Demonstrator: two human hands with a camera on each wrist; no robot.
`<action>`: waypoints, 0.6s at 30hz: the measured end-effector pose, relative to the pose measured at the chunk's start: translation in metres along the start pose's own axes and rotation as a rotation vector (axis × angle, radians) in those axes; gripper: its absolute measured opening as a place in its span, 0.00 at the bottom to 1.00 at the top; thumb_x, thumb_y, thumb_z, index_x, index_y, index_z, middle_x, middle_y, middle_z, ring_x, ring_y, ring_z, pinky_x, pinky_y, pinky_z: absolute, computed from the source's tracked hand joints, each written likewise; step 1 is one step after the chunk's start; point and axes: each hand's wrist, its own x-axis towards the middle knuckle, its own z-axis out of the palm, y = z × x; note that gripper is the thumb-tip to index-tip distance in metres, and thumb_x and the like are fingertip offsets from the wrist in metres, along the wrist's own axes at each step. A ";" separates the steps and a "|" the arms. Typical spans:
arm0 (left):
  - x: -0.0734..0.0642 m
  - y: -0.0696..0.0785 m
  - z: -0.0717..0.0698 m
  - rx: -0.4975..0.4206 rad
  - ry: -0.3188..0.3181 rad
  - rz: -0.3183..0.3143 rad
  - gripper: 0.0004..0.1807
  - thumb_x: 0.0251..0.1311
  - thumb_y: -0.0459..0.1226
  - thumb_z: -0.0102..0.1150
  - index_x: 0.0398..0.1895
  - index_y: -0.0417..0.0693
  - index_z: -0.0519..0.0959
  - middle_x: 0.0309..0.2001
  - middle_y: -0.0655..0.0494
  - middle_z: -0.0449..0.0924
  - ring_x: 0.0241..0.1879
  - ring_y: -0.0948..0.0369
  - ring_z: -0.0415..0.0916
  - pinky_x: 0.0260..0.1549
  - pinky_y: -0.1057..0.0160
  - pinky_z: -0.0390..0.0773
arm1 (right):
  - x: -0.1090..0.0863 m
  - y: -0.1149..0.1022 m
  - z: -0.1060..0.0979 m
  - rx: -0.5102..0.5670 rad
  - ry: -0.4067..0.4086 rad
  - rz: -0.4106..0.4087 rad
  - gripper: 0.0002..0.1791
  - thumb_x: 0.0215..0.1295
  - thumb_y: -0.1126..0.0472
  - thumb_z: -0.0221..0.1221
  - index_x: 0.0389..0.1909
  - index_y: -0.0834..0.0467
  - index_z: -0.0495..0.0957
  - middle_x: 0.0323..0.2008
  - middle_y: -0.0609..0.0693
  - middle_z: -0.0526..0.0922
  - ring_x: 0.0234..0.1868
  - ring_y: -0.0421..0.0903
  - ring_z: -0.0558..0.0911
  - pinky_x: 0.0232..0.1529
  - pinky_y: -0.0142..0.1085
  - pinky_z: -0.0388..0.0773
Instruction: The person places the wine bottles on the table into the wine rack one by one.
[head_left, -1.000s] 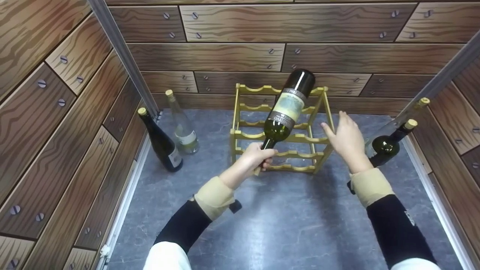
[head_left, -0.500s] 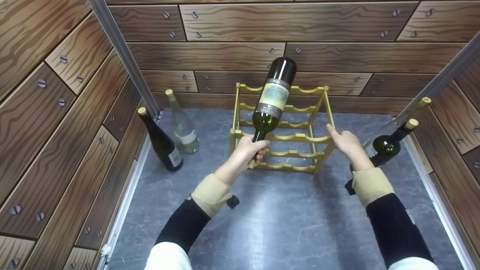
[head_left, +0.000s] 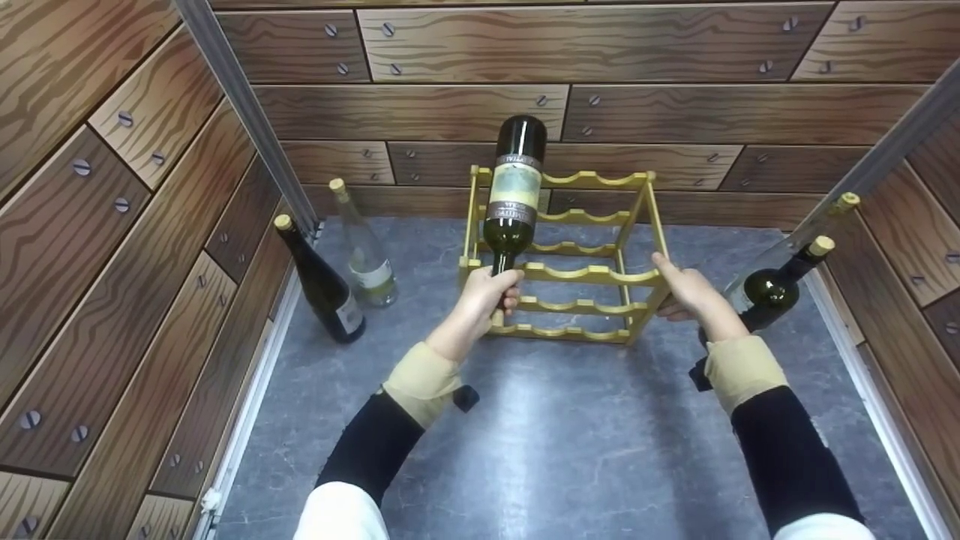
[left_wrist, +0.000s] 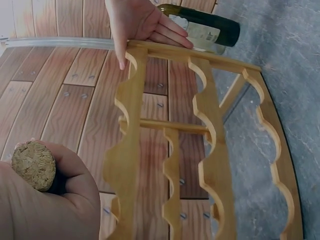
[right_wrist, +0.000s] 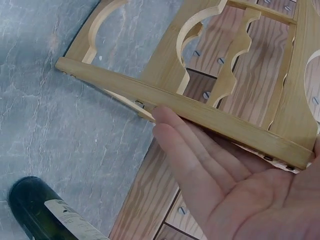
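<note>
One bottle [head_left: 514, 187], long axis pointing away, base foremost, left fingers [head_left: 511, 301] gripping neck [head_left: 503, 262], right fingers [right_wrist: 187, 160] straight

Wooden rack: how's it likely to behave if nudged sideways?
Probably light for its size: the wooden rack is an open, thin-slatted frame. Likely stiff, since it looks like solid wood joined at several levels. It may slide before tipping, given its broad base on a smooth-looking floor.
</note>
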 end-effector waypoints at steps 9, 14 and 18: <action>0.009 -0.007 0.000 -0.081 0.031 -0.050 0.11 0.70 0.28 0.54 0.28 0.45 0.70 0.14 0.62 0.66 0.12 0.71 0.63 0.10 0.75 0.67 | -0.001 0.002 0.001 0.020 0.010 -0.015 0.54 0.80 0.28 0.35 0.55 0.80 0.78 0.37 0.63 0.91 0.29 0.40 0.88 0.40 0.39 0.92; 0.017 -0.008 0.001 -0.155 0.053 -0.091 0.11 0.71 0.28 0.55 0.28 0.43 0.69 0.14 0.61 0.66 0.11 0.72 0.62 0.09 0.76 0.66 | 0.000 0.005 0.003 0.025 0.036 -0.017 0.54 0.79 0.27 0.36 0.52 0.79 0.81 0.36 0.63 0.91 0.28 0.40 0.88 0.39 0.37 0.92; 0.022 -0.008 0.001 -0.184 0.055 -0.118 0.12 0.72 0.29 0.55 0.28 0.43 0.69 0.14 0.62 0.65 0.11 0.72 0.62 0.08 0.77 0.66 | 0.001 0.006 0.003 0.031 0.064 -0.019 0.54 0.79 0.27 0.37 0.49 0.78 0.82 0.35 0.63 0.91 0.27 0.39 0.88 0.37 0.36 0.91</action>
